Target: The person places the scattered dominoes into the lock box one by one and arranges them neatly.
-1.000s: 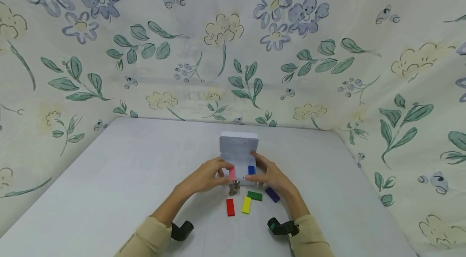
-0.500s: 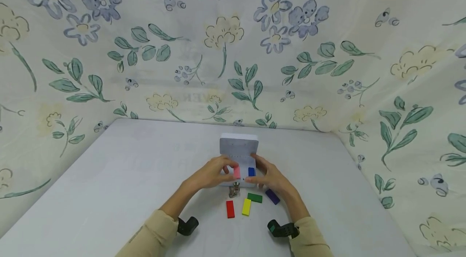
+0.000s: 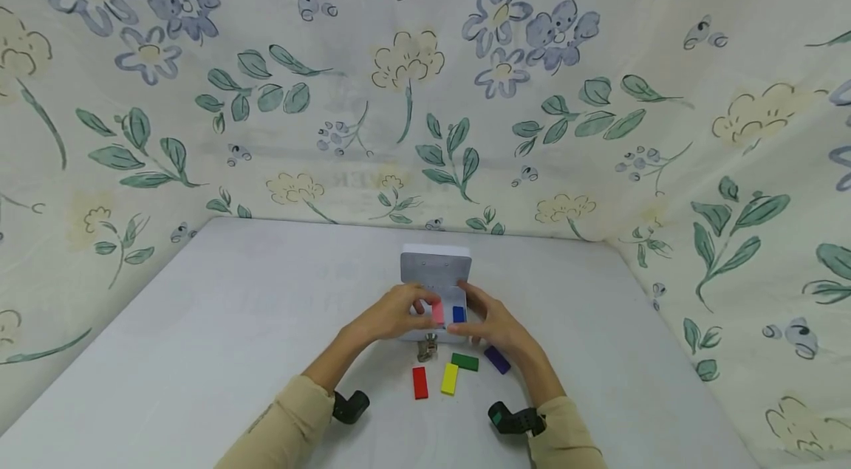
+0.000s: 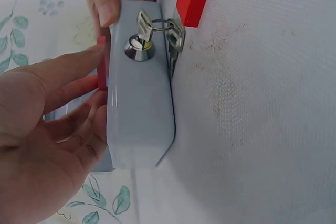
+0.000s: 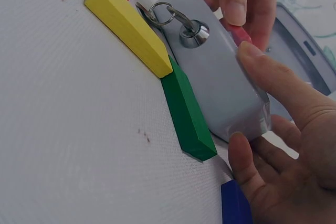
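Observation:
A small light-grey metal cash box [image 3: 435, 267] stands with its lid raised. My left hand [image 3: 392, 314] pinches a pink block [image 3: 437, 312] between thumb and fingers, inside the box opening just behind its front wall. Deeper in the box's right half lies a blue block [image 3: 459, 314]. My right hand [image 3: 499, 321] grips the box at its right side, thumb on the front rim and fingers around the end wall. Keys on a ring [image 4: 175, 34] hang from the key in the front lock [image 4: 139, 51].
In front of the box lie a red block [image 3: 420, 383], a yellow block [image 3: 449, 380] and a green block [image 3: 465, 362] touching the yellow one's end. A dark blue block [image 3: 497, 360] rests by the right wrist. Patterned cloth [image 3: 319, 114] hangs behind the white table [image 3: 266, 292].
My left hand has carried the pink block rightward inside the box, closer to the blue block. My right hand keeps its place on the box.

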`<action>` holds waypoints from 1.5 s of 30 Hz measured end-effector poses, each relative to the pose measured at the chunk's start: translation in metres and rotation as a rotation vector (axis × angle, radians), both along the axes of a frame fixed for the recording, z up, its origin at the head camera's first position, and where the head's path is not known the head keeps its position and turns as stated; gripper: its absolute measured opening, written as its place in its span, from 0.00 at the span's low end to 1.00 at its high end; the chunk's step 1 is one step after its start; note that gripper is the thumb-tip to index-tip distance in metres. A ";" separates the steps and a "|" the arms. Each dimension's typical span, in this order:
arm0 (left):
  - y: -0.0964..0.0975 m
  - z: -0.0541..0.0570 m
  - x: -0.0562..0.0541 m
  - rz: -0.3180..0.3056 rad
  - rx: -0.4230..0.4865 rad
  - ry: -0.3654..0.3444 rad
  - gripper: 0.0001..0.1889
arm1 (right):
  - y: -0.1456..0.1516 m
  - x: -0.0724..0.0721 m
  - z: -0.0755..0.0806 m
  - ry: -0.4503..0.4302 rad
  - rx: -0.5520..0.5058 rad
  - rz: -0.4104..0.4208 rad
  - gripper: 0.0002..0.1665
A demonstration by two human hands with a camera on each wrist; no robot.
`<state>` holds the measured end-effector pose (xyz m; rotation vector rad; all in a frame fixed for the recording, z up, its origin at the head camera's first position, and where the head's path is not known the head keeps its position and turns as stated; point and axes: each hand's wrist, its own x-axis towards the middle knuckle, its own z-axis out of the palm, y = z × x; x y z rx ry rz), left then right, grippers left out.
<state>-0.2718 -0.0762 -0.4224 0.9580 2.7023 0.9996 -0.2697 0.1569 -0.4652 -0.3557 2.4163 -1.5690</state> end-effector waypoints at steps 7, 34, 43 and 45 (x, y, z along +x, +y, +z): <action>0.005 -0.004 -0.003 -0.030 0.011 0.013 0.20 | 0.001 0.000 0.000 -0.008 -0.008 -0.005 0.56; 0.021 -0.014 -0.019 -0.010 -0.012 -0.001 0.18 | 0.001 0.002 0.001 -0.010 -0.023 0.007 0.58; 0.028 -0.015 -0.025 -0.034 -0.010 -0.023 0.18 | 0.001 0.001 0.002 -0.020 -0.041 0.021 0.58; 0.028 -0.016 -0.025 -0.028 -0.017 -0.027 0.18 | 0.001 0.001 0.002 -0.023 -0.047 0.025 0.58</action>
